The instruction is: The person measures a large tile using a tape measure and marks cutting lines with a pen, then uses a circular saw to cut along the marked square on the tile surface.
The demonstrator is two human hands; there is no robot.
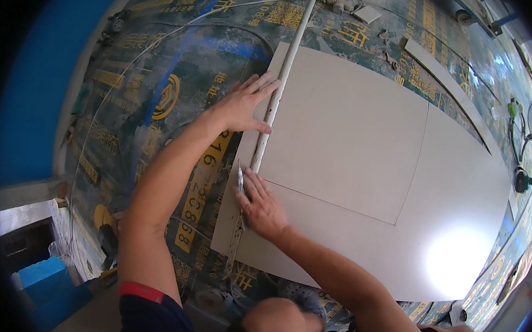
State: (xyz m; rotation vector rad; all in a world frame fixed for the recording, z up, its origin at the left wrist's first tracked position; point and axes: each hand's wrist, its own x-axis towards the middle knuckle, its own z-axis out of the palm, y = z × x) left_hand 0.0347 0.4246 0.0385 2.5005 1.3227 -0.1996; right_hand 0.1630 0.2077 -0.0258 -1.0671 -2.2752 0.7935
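Note:
A large pale flat panel [348, 122] lies on the floor, with thin dark lines marking out a rectangle on it. Across its left side runs a long, narrow whitish bar [293, 43] with worn paint. My left hand [242, 105] presses on the bar, its fingers stretched out and the thumb spread apart. Lower down, my right hand [263, 209] grips a slim pen-like marker [240, 179] beside the bar's left edge, tip pointing away from me. Its far fingers rest over the bar and the panel.
Dark green printed sheeting [179, 94] covers the floor. A thin pale strip [450, 86] lies beyond the panel at the right. A green and black power tool [530, 182] sits at the far right. A pale cable [164, 35] crosses the upper left. Blue surface [46, 79] stands along the left.

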